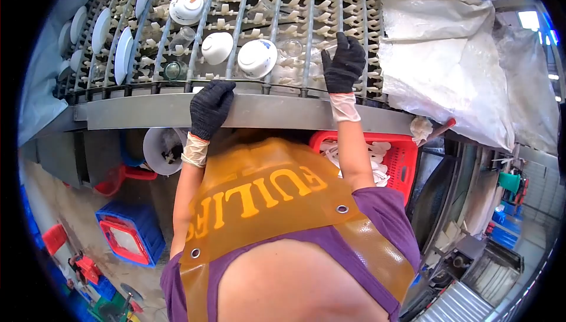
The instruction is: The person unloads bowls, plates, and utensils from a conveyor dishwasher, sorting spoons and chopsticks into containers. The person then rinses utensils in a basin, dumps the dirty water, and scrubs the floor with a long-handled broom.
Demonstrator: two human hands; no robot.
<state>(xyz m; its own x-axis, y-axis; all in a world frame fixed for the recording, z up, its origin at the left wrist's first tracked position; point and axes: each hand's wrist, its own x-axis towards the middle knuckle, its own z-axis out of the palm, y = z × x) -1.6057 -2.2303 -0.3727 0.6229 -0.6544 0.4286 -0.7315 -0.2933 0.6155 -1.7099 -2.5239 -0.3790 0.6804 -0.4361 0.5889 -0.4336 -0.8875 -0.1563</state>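
Bowls (257, 58) sit beyond a metal rim (135, 113), among glasses (173, 71); whether left hand (211, 109) or right hand (345, 65) grasps anything is unclear.

Bowls (257, 58) on rack (238, 24), btwn plates (124, 55) (L) & sheet (439, 57) (R).

Got a white bowl (186, 8) with an orange mark on its base, tipped with the foot showing, sitting further back on the pegged rack (240, 21). Closer to the front edge, a plain white bowl (217, 48), hard to tell which way up, and just right of that a blue-patterned bowl (257, 59), foot showing too. Clear glass (182, 38) lying tilted on the left, greenish glass (173, 70) just in front. White plates (124, 55) further left, propped on edge.
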